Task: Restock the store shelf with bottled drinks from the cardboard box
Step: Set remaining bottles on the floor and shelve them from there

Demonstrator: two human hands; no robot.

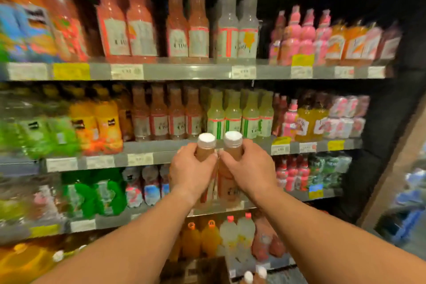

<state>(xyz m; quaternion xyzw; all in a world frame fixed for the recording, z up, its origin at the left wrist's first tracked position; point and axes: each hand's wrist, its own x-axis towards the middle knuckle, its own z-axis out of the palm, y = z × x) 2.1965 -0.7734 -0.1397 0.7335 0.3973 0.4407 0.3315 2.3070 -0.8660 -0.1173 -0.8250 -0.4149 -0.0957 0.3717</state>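
Both hands hold upright brown drink bottles with white caps, side by side in front of the shelves. My left hand (192, 169) grips the left bottle (205, 145) around its shoulder. My right hand (247, 166) grips the right bottle (232, 144) the same way. The bottles touch or nearly touch each other, level with the edge of the second shelf (161, 147). On that shelf behind them stands a row of like brown bottles (168, 114). The cardboard box (202, 270) shows at the bottom edge, with two white-capped bottles (254, 275) beside it.
The shelving unit holds several tiers of drinks: orange and green bottles at the left, pale green bottles (242, 115) and pink ones (297, 32) to the right. Larger juice bottles (219, 237) stand on the low tier. A blurred aisle lies at far right.
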